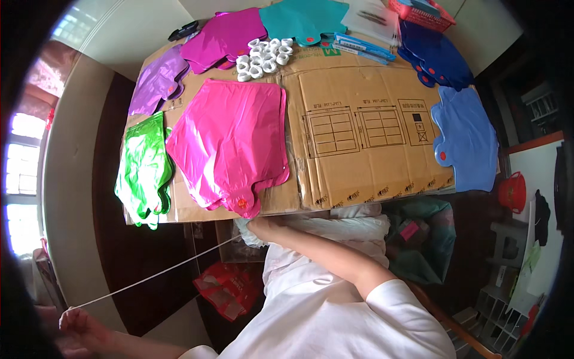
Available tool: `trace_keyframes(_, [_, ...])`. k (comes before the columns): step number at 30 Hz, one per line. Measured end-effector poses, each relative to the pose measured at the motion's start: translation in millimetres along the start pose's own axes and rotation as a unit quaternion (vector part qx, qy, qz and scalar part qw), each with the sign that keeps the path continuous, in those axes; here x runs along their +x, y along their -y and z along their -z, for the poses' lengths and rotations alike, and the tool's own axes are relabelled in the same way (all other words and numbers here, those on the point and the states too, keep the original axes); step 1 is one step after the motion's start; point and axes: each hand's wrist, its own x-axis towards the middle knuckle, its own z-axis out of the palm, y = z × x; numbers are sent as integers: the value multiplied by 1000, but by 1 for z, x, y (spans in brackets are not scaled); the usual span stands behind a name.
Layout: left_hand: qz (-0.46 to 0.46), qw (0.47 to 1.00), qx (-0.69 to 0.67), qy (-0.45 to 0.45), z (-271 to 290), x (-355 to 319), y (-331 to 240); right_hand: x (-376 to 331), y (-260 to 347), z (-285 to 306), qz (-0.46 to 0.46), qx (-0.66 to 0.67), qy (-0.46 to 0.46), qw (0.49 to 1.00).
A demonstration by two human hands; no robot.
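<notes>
At the lower left, my left hand (81,329) is closed on the end of a thin white string (155,278). The string runs taut across to a whitish, crumpled bundle (252,238) just below the table's front edge. My right arm crosses my body, bringing my right hand (257,227) to that bundle; its fingers are hidden. Above it, on the cardboard-covered table, lies a shiny pink foil balloon (233,140), flat and uninflated. Left of that are a green foil balloon (143,167) and a purple one (158,84). A group of small white rings or rolls (263,58) sits beyond.
Magenta (224,37), teal (305,21), dark blue (433,57) and light blue (466,143) flat foil pieces border the cardboard (371,173). Blue-wrapped packets (365,49) and a red basket (427,15) stand at the back. Below are a red bag (227,290) and a green bag (433,251).
</notes>
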Motion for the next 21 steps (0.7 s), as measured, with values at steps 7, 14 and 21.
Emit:
trace_keyframes(7, [20,997,69,-22,-4,12,-41,-3,-3,-14,-49,74,-51,995])
trace_keyframes(14, [-40,766,607,-207,-10,-41,76,-31,18,33,15,116,-125,985])
trace_keyframes(21, [196,561,759,266,-33,-124,348,-45,26,45,-17,103,-125,987])
